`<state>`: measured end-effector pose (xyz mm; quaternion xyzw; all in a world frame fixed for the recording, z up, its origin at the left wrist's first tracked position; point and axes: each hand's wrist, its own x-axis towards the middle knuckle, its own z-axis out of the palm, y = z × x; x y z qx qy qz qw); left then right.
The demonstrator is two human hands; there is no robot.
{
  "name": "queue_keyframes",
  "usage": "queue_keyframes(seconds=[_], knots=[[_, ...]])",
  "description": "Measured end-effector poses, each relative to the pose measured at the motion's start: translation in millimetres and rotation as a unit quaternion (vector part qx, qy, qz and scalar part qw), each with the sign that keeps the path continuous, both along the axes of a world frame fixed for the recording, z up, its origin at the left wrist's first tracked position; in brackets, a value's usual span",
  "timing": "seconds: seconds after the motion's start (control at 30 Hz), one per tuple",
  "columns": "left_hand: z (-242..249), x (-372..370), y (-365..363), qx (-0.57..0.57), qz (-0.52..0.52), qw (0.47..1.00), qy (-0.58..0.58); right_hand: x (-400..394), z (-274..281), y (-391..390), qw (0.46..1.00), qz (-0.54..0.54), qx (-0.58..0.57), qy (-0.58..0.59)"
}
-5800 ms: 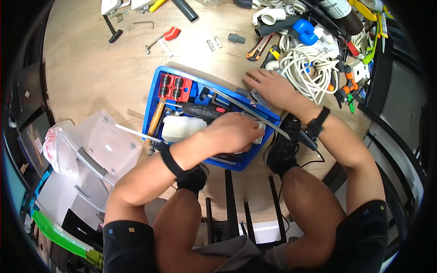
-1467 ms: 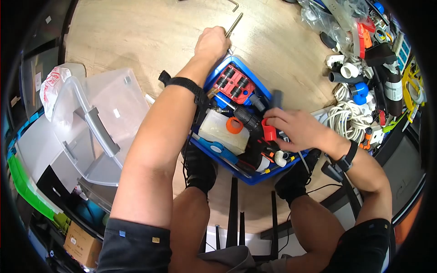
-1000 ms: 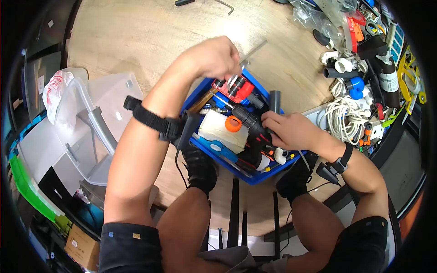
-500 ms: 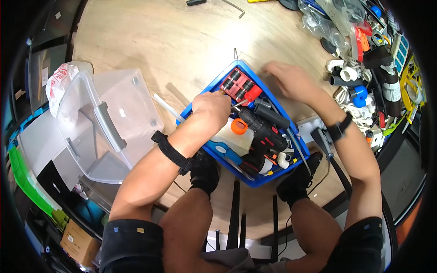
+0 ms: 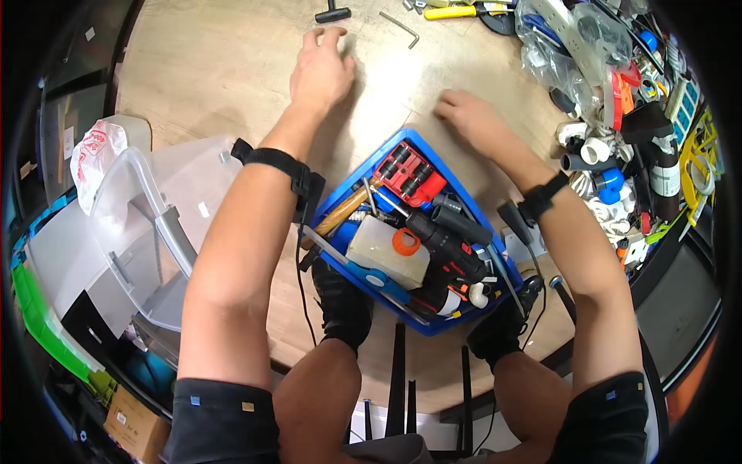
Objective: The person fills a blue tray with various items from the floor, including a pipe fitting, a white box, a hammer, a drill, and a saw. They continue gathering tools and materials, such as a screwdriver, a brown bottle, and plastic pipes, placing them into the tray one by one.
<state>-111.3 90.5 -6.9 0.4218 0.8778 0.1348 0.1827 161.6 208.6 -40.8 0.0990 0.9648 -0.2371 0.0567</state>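
Note:
My left hand reaches over the wooden floor with its fingers spread, just short of a black T-handled tool. It holds nothing. Above the floor by the far right side of a blue bin, my right hand is empty, its fingers loosely bent and apart. Inside the bin lie a red block with black rollers, a black cordless drill, a wooden handle, a pale block and an orange ring. A hex key rests on the floor between and beyond my hands.
A clear plastic box stands on the left beside a white plastic bag. Along the right is a heap of pipe fittings, cables and tape. A yellow-handled tool lies at the far edge. My shoes flank the bin.
My left hand has left the bin and moved forward over the floor; the wooden handle and pale block are now uncovered. My right hand has shifted slightly. The view has tilted a little forward.

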Motion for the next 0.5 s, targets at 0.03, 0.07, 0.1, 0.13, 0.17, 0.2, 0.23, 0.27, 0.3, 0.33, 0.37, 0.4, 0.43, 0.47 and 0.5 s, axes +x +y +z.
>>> queue_keyframes(seconds=[0.03, 0.07, 0.1, 0.13, 0.17, 0.2, 0.23, 0.27, 0.3, 0.33, 0.37, 0.4, 0.43, 0.47, 0.5], knots=[[-6.3, -8.5, 1.3, 0.006, -0.009, 1.0, 0.02, 7.5, 8.8, 3.1, 0.993, -0.096, -0.071, -0.014], [-12.7, -15.4, 1.7, 0.008, -0.008, 1.0, 0.018, 17.0, 19.0, 6.7, 0.993, -0.095, -0.07, -0.016], [-18.0, -22.5, 4.8, -0.005, -0.01, 0.999, 0.033, 24.2, 38.9, 11.8, 0.989, -0.075, -0.123, 0.031], [-21.1, -28.9, 9.8, -0.016, -0.012, 0.999, 0.048, 31.4, 59.0, 13.4, 0.98, -0.055, -0.175, 0.078], [-20.8, -34.6, 14.8, -0.034, -0.02, 0.998, 0.056, 38.2, 80.1, 6.7, 0.969, -0.027, -0.236, 0.075], [-21.6, -39.7, 19.1, -0.03, -0.021, 0.998, 0.056, 43.6, 98.8, -4.1, 0.953, 0.002, -0.294, 0.072], [-23.7, -44.8, 24.7, -0.019, -0.048, 0.996, 0.073, 46.9, 112.4, -16.5, 0.935, 0.031, -0.349, 0.043], [-25.6, -46.7, 32.0, -0.008, -0.076, 0.993, 0.09, 48.0, 124.4, -27.6, 0.913, 0.059, -0.403, 0.012], [-28.1, -45.3, 40.6, 0.0, -0.078, 0.993, 0.09, 46.9, 133.3, -36.2, 0.916, 0.077, -0.393, -0.002], [-30.5, -43.0, 49.9, 0.004, -0.103, 0.99, 0.091, 44.3, 136.5, -39.2, 0.92, 0.095, -0.381, -0.015], [-32.9, -41.0, 58.7, 0.008, -0.128, 0.987, 0.093, 42.8, 130.6, -36.8, 0.931, 0.083, -0.355, -0.027], [-31.8, -37.8, 65.5, 0.009, -0.152, 0.984, 0.094, 39.7, 120.5, -30.7, 0.934, 0.082, -0.348, -0.027], [-23.5, -25.5, 72.8, -0.048, -0.15, 0.985, 0.075, 33.3, 107.5, -19.9, 0.959, 0.008, -0.282, -0.001], [-16.1, -14.1, 76.9, -0.066, -0.148, 0.985, 0.063, 26.9, 95.5, -6.1, 0.975, -0.066, -0.213, 0.025], [-13.5, -5.4, 80.6, -0.086, -0.141, 0.984, 0.067, 21.6, 86.5, 12.6, 0.986, -0.103, -0.125, 0.037]])
